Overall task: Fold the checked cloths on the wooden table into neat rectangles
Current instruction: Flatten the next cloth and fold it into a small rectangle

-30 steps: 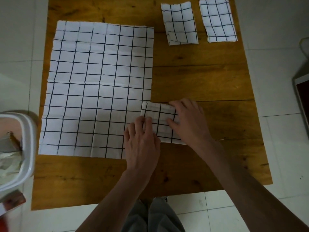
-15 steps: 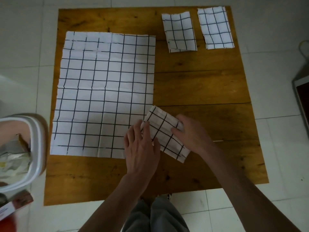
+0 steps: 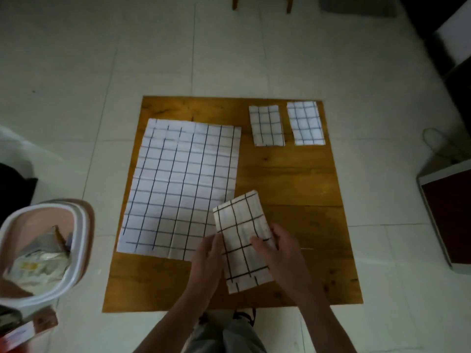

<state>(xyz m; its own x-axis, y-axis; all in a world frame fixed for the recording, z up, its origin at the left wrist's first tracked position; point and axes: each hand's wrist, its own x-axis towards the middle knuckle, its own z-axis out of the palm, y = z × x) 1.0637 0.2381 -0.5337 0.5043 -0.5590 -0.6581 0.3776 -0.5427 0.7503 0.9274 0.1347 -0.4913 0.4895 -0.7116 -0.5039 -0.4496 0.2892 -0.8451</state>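
A small folded checked cloth point(image 3: 239, 225) is lifted off the wooden table point(image 3: 293, 174) near its front edge, long side pointing away from me. My left hand point(image 3: 207, 261) grips its left edge and my right hand point(image 3: 277, 253) holds its right side, thumb on top. A large checked cloth point(image 3: 178, 184) lies spread flat on the table's left half. Two folded checked cloths rest side by side at the far right corner, one point(image 3: 266, 125) to the left of the other point(image 3: 305, 123).
A white bin point(image 3: 76, 250) with crumpled rubbish stands on the tiled floor left of the table. A dark red box point(image 3: 451, 212) sits on the floor to the right. Chair legs point(image 3: 235, 2) show beyond the table's far edge.
The folded cloth, pressed flat on the table a second ago, has been turned lengthwise and raised by both hands. The camera has tilted up, showing more floor.
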